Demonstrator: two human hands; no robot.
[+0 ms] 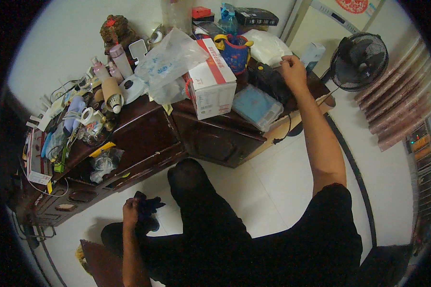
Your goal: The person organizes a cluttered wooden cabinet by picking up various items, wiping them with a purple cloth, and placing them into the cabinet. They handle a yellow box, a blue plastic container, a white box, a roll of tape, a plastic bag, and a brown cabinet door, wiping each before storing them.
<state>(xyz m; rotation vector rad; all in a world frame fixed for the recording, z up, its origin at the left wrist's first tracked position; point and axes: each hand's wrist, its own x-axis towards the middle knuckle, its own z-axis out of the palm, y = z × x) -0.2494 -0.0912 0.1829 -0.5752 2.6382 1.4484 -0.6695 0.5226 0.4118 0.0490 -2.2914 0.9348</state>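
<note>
My left hand (130, 211) is closed on a dark glove (149, 206), held low beside my bent leg, with the glove's fingers pointing right. My right hand (293, 71) is raised over the right end of a dark wooden cabinet (215, 141), its fingers curled near a white plastic bag (267, 46). Whether the fingers touch the bag or pinch something small cannot be told. Below that hand lies a black item (269, 80), perhaps a bag. A white box with a red stripe (215, 89) and a clear case with blue contents (257, 107) sit to its left.
A black fan (361, 62) stands right of the cabinet, near a curtain (398, 97). Crowding the cabinet top are a clear plastic bag (168, 64), a blue fabric basket (235, 53), a shuttlecock tube (111, 91), pink bottles and cables. A dark cord (287, 131) hangs over the edge.
</note>
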